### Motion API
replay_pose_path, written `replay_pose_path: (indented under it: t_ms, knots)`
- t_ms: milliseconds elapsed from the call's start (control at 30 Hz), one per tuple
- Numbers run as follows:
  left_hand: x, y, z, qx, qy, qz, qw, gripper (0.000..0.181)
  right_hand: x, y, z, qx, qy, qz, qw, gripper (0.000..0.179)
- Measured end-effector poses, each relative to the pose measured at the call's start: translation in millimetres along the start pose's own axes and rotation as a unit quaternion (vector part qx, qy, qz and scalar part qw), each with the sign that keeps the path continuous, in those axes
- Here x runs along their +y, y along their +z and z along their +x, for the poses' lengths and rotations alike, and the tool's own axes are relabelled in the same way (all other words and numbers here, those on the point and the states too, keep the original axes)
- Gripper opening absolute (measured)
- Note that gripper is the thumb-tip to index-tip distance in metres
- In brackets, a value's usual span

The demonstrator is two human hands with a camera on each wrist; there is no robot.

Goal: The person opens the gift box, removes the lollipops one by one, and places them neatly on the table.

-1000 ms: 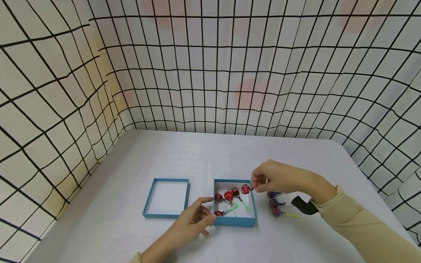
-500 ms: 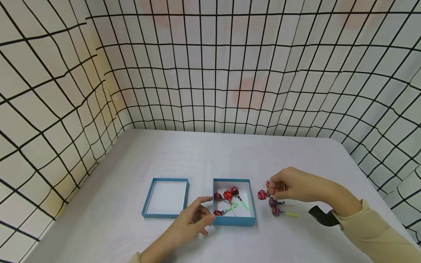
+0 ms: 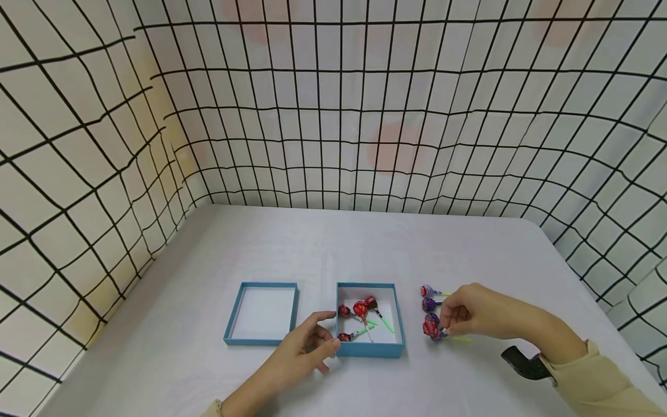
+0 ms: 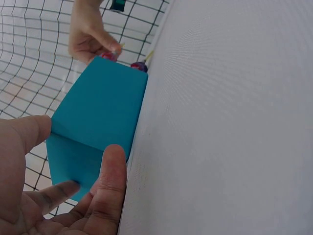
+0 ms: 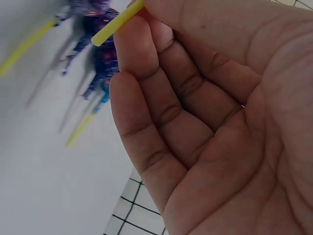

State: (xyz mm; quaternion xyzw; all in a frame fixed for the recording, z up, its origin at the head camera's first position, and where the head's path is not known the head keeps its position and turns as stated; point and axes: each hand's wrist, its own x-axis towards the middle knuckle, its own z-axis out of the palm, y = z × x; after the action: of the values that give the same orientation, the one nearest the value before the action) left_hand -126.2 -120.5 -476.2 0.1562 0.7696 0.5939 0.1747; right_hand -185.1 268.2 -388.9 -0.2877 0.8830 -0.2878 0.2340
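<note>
My right hand [image 3: 476, 313] pinches a red-wrapped lollipop [image 3: 430, 328] by its stick, low over a row of lollipops. Its yellow stick [image 5: 117, 24] pokes out past the thumb in the right wrist view. The row lies on the table right of the box, among it a blue-wrapped lollipop [image 3: 426, 291] and a purple one [image 3: 429, 304]; the held lollipop partly covers the nearest ones. My left hand [image 3: 307, 344] rests at the near left corner of a blue box [image 3: 371, 350], fingertips on its walls [image 4: 100, 107]. Several red lollipops [image 3: 361, 308] lie inside the box.
Left of the box lies a shallow blue-edged lid [image 3: 252, 341], its white inside facing up. A white cloth covers the table [image 3: 312, 249]. Black-gridded netting [image 3: 333, 116] stands behind the table and along both sides.
My right hand has carried the red lollipop from over the box's right edge, rightward and nearer to me, to the near end of the row. The left hand stays at the box.
</note>
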Motion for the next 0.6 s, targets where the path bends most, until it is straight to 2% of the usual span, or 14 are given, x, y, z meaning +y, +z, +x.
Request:
replay_pose_path:
  t_ms: [400,600]
  knots:
    - [-0.1,-0.4,0.4,-0.001,-0.002,-0.003,1.0,0.057,21.7,16.3,-8.5,-0.013,0.013,0.033,0.9993,0.014]
    - [0.0,-0.5,0.6,0.0,-0.004,-0.001,1.0,0.057,31.9,22.9,-12.4,-0.01,0.011,0.026,0.9996,0.015]
